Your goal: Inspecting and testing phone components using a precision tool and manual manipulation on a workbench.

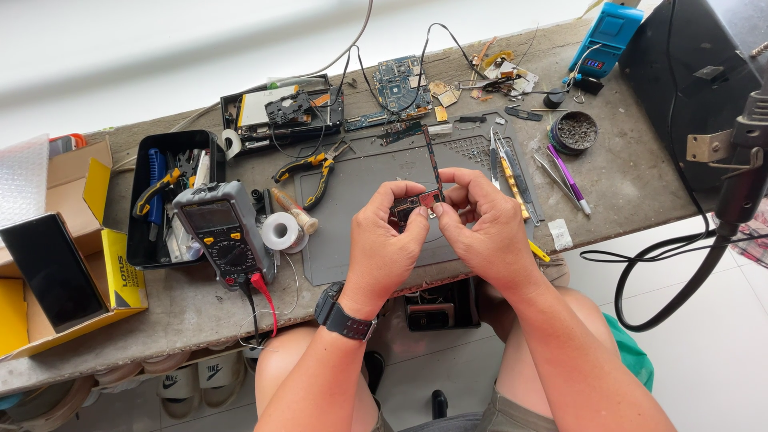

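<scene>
My left hand and my right hand are raised together over a grey work mat, both pinching a small reddish circuit board between fingertips. A thin dark strip rises from the board toward the back of the mat. A black watch sits on my left wrist.
A multimeter with red and black leads lies left of the mat, beside a solder spool and a black tool tray. Pliers, tweezers, a blue circuit board and an opened device lie behind. Cardboard boxes stand far left.
</scene>
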